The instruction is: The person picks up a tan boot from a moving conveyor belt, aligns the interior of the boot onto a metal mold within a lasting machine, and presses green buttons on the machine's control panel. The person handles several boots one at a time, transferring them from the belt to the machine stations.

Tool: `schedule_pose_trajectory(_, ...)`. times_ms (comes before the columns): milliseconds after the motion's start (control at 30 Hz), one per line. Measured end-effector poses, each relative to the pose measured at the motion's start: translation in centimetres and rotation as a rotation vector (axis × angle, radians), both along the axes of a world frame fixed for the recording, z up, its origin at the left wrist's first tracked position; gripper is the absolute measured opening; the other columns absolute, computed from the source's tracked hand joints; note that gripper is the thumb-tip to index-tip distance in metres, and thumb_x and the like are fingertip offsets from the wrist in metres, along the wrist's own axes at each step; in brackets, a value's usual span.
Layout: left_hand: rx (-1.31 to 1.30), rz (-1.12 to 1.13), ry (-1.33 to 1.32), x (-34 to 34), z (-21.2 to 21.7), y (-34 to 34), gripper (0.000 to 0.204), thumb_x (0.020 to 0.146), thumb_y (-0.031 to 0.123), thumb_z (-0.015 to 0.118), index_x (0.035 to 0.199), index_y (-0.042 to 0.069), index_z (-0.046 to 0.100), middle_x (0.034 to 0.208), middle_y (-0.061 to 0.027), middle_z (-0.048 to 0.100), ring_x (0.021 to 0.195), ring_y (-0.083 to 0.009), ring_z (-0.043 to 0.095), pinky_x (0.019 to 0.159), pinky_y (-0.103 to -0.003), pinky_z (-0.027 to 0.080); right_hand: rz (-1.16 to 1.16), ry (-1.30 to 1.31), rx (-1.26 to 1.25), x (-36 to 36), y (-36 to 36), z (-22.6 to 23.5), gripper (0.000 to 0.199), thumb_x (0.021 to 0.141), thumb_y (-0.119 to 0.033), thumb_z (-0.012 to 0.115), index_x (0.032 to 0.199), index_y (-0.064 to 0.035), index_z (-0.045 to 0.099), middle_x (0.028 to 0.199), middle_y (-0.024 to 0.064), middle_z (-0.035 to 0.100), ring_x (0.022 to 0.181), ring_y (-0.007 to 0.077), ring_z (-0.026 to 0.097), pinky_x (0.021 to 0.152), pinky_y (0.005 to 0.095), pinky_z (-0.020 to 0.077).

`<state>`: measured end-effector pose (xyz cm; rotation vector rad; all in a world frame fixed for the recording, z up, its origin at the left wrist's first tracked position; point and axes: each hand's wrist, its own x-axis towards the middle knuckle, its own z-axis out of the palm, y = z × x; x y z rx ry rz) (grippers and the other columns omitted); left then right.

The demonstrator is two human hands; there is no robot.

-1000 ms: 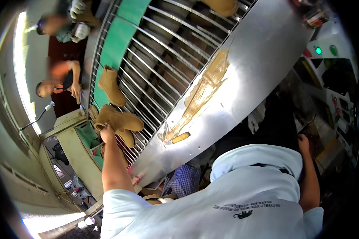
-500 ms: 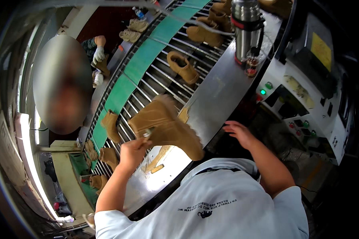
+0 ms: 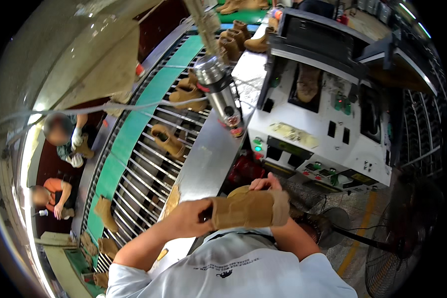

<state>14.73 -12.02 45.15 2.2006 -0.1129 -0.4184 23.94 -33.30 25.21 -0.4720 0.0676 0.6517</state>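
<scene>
A tan ankle boot (image 3: pixel 246 211) is held sideways in front of my shirt, with its opening to the left and its sole side to the right. My left hand (image 3: pixel 189 218) grips the rim of that opening. On the far side of the boot, my right hand (image 3: pixel 266 184) has its fingers bent against the toe part, while the boot hides its palm. Beyond my hands stands a white machine (image 3: pixel 293 131) with green and red buttons. Another tan boot (image 3: pixel 309 83) sits in a slot on its top.
To the left runs a roller conveyor (image 3: pixel 143 183) with a green strip (image 3: pixel 129 134) and several tan boots. A steel thermos (image 3: pixel 218 87) stands on the metal ledge (image 3: pixel 208 149). Two people (image 3: pixel 67 141) work across the conveyor. A fan (image 3: pixel 390 260) stands at lower right.
The boot has moved right, off the ledge side, and turned. My right hand, empty and apart before, is now on it. The view has swung right toward the machine.
</scene>
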Motion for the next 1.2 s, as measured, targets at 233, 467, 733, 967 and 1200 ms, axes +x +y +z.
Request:
schedule_pose_trajectory(233, -0.13, 0.005, -0.052, 1.9, -1.6, -1.8, 0.04, 0.086, 0.029, 0.065, 0.111, 0.0, 0.057, 0.101, -0.0101, 0.058, 0.089, -0.0225, 0.052, 0.078, -0.034, 0.044, -0.165, 0.231, -0.03, 0.1, -1.2, 0.4, 0.05, 0.093, -0.039, 0.047, 0.06, -0.0034, 0.059, 0.068, 0.0122, 0.062, 0.069, 0.0279, 0.062, 0.071, 0.0427, 0.0506)
schedule_pose_trajectory(467, -0.058, -0.02, -0.199, 7.6, -4.4, -4.0, 0.015, 0.087, 0.015, 0.063, 0.096, 0.003, 0.066, 0.09, -0.0114, 0.064, 0.089, -0.0294, 0.056, 0.082, -0.038, 0.045, 0.433, 0.543, 0.066, 4.8, -2.8, -4.3, 0.039, 0.093, -0.042, 0.045, 0.105, -0.0093, 0.063, 0.097, 0.009, 0.068, 0.088, 0.0285, 0.064, 0.08, 0.0453, 0.0513)
schedule_pose_trajectory(733, 0.004, -0.558, -0.398, 12.0, -2.0, -11.0, 0.012, 0.08, 0.016, 0.071, 0.08, 0.006, 0.064, 0.082, -0.0048, 0.059, 0.089, -0.0274, 0.055, 0.087, -0.042, 0.039, 0.385, 0.472, 0.44, 2.6, -9.2, -2.9, 0.053, 0.092, -0.04, 0.044, 0.135, -0.0088, 0.047, 0.132, 0.0136, 0.055, 0.116, 0.0298, 0.056, 0.103, 0.0483, 0.0404)
schedule_pose_trajectory(967, -0.059, -0.427, -0.482, 15.7, -3.8, -13.9, 0.02, 0.079, 0.014, 0.072, 0.097, 0.006, 0.069, 0.109, -0.014, 0.06, 0.107, -0.0298, 0.056, 0.096, -0.041, 0.042, -0.082, 0.151, -0.172, 4.9, -20.9, 1.4, 0.081, 0.076, -0.035, 0.063, 0.145, -0.0076, 0.031, 0.135, 0.0152, 0.05, 0.124, 0.031, 0.048, 0.103, 0.0453, 0.0391)
schedule_pose_trajectory(1200, -0.149, 0.556, 0.086, 11.7, -29.4, -3.0, 0.021, 0.086, 0.013, 0.064, 0.103, 0.001, 0.067, 0.091, -0.0088, 0.068, 0.086, -0.0162, 0.063, 0.076, -0.03, 0.05, -0.655, -0.334, -1.13, 16.0, -35.6, 10.0, 0.111, 0.054, 0.002, 0.078, 0.149, -0.0131, 0.023, 0.137, 0.0119, 0.046, 0.121, 0.0286, 0.049, 0.101, 0.0384, 0.0416)
